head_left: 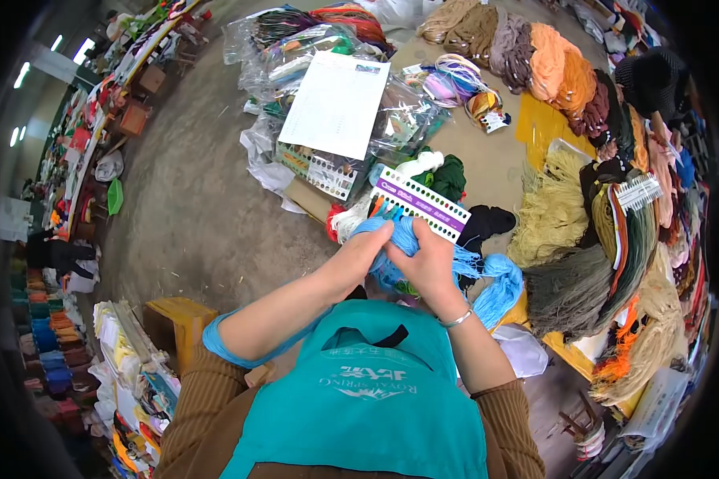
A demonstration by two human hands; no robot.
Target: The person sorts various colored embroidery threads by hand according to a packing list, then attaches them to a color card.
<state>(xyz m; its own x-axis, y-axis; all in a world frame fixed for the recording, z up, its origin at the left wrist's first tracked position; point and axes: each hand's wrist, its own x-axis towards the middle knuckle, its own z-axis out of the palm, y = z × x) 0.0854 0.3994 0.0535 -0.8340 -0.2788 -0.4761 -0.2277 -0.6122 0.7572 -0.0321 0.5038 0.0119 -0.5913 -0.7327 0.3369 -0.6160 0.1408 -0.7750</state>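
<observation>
Light blue thread is bunched between my hands, just below a white-and-purple card with rows of holes marked "Cross Stitch". My left hand is closed on the strands, thumb up. Against it, my right hand grips the same thread, its thumb and fingers bent around it. A loop of blue thread hangs around my left forearm. More light blue thread lies in a skein to the right of my right hand. Short coloured threads hang from the card's near left edge. My fingertips are partly hidden by the strands.
Plastic bags of thread carry a white printed sheet at the back. Dark green thread and black thread sit beyond the card. Yellow-green, grey-green and orange skeins line the right side. A cardboard box stands at left.
</observation>
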